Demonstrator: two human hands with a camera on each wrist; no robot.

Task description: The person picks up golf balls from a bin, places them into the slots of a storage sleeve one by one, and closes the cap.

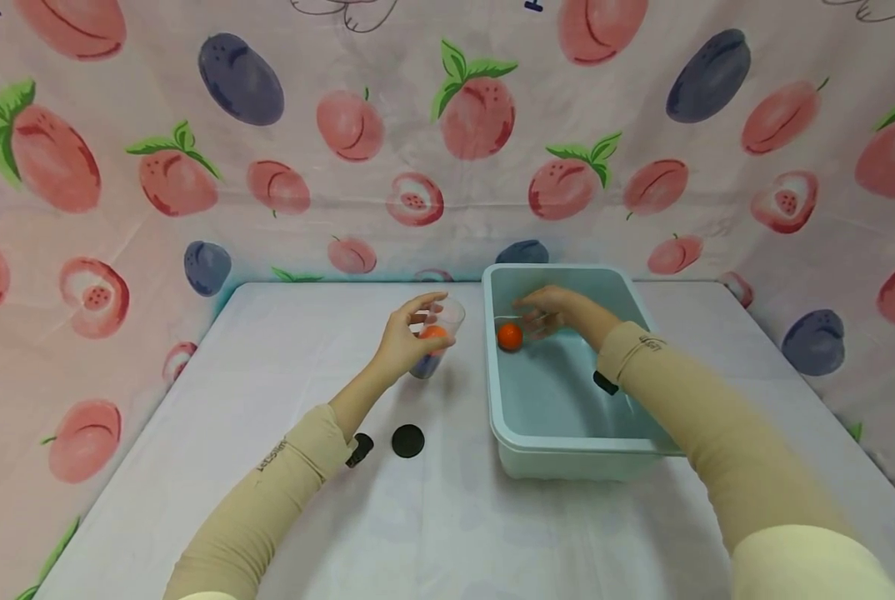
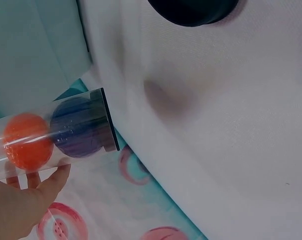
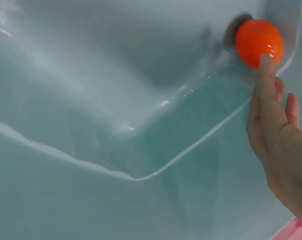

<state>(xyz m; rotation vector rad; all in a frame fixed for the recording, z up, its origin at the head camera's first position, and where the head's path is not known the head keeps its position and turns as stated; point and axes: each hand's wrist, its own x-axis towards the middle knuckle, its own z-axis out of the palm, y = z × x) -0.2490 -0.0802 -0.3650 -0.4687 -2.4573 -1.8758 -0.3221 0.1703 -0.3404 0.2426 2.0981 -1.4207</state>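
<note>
My left hand [image 1: 406, 337] grips a clear plastic tube [image 1: 447, 312], tilted above the table beside the basin. Inside the tube an orange ball [image 2: 28, 141] lies against a dark blue ball [image 2: 77, 127], which is next to the black end cap [image 2: 107, 120]. My right hand [image 1: 548, 308] reaches down into the pale blue-green basin [image 1: 545, 442], fingers extended and holding nothing. Another orange ball [image 3: 259, 43] sits near the basin's left wall; in the right wrist view a fingertip overlaps its edge.
A round black lid [image 1: 407, 441] lies on the white-covered table [image 1: 410, 533] left of the basin. Shiny reflections and a pale line along the walls show water in the basin. A fruit-print cloth [image 1: 417, 125] hangs behind the table and at its sides.
</note>
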